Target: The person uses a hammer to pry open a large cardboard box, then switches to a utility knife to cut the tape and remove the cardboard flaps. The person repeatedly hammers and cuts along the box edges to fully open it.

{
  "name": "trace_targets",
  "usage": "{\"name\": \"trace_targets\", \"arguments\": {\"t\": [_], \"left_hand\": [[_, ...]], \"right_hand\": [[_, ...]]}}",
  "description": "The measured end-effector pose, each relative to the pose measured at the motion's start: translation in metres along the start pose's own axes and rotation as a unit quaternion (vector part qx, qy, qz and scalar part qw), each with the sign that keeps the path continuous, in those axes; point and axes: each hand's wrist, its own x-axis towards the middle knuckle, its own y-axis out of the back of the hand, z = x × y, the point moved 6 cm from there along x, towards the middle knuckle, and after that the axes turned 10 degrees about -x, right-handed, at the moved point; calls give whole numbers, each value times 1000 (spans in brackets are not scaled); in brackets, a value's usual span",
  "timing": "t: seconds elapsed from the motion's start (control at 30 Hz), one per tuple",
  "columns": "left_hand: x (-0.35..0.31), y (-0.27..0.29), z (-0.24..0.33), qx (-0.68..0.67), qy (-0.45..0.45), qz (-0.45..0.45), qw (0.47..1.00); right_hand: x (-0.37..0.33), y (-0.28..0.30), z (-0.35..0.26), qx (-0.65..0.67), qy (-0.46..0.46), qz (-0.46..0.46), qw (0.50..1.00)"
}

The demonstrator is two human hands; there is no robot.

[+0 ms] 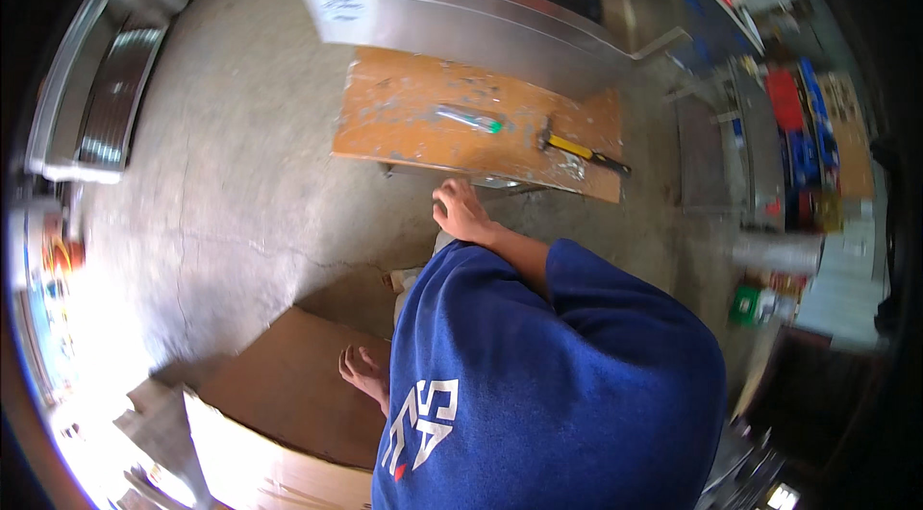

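Observation:
My right hand point(462, 211) is in front of the near edge of a low orange wooden bench point(385, 92), its fingers loosely bent and apart with nothing in them. Lower and to the left, my left hand point(362, 373) hangs over the brown top of a cardboard box point(279, 380). Its fingers are spread and appear to hold nothing; whether it touches the cardboard I cannot tell. On the bench lie a hammer point(577, 150) with a yellow and black handle and a slim, clear tool with a green end point(471, 119). Neither hand touches them.
Behind the bench stands a stainless steel cooking range point(452, 10) with dark burners. Another steel unit point(115, 87) is at the far left. Shelving on the right holds a red bin point(784, 99) and blue items point(817, 125). A green box point(744, 304) sits lower right.

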Motion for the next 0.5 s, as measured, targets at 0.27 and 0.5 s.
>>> {"name": "trace_targets", "arguments": {"t": [0.27, 0.5], "left_hand": [[123, -53, 100, 35, -65, -182, 980], [193, -229, 278, -53, -148, -218, 963]], "right_hand": [[-60, 126, 178, -166, -268, 74, 946], [-74, 162, 271, -268, -256, -88, 925]]}}
